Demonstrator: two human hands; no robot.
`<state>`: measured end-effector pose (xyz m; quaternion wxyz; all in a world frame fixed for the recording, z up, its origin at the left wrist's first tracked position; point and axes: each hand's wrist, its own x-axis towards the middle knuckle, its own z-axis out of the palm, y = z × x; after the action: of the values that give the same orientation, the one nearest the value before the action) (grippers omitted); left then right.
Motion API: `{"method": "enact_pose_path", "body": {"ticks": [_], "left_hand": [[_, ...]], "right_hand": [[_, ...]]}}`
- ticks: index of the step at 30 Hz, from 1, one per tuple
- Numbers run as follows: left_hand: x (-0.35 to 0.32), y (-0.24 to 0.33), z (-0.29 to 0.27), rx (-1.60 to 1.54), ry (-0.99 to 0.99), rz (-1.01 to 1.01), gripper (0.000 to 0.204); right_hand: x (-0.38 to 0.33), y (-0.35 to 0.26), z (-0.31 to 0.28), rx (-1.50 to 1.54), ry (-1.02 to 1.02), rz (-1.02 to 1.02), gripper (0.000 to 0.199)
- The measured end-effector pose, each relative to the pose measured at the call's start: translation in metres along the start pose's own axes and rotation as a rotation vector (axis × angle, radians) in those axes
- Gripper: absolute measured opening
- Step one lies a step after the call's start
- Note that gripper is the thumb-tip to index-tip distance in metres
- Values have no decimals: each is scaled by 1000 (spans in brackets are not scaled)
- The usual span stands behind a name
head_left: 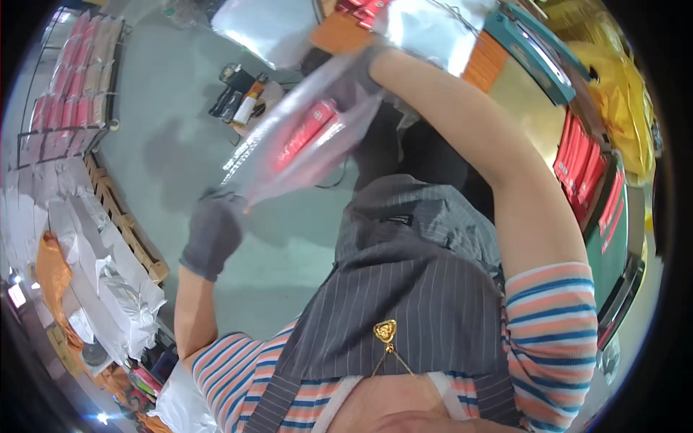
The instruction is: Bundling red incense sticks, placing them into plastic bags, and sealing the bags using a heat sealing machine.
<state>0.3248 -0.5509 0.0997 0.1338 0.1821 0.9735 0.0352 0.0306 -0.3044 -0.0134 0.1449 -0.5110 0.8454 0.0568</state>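
A clear plastic bag point(289, 155) with red flat boxes point(307, 130) inside hangs stretched between my two hands, in front of my chest. My left hand point(215, 229), in a grey glove, pinches the bag's lower left end. My right hand point(361, 76), also in a grey glove, grips the bag's upper end; the hand is mostly hidden behind the plastic. My striped sleeves and grey striped apron point(411, 289) fill the lower part of the view.
A table point(527, 101) at the right carries stacks of red flat boxes point(581, 162), orange packs point(482, 61) and clear bags point(426, 29). A wooden pallet point(130, 231) with white sacks lies at the left. A rack of pink packs point(68, 86) stands at the far left. Small items point(242, 97) lie on the grey floor.
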Motion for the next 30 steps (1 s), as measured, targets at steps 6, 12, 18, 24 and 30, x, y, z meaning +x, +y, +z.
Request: {"method": "enact_pose_path", "body": {"ticks": [6, 12, 18, 24, 30], "left_hand": [[22, -19, 3, 185, 162, 30, 22], [54, 31, -34, 34, 320, 66, 50], [171, 140, -48, -228, 477, 312, 37], [340, 304, -6, -558, 261, 664, 40], [475, 456, 74, -784, 181, 447, 69]], "right_hand": [[-65, -35, -94, 582, -19, -321, 53], [-193, 30, -43, 96, 860, 304, 70], [-452, 122, 53, 139, 866, 1253, 72], [-598, 117, 161, 415, 534, 2076, 107], [-573, 122, 155, 557, 699, 2015, 85]]}}
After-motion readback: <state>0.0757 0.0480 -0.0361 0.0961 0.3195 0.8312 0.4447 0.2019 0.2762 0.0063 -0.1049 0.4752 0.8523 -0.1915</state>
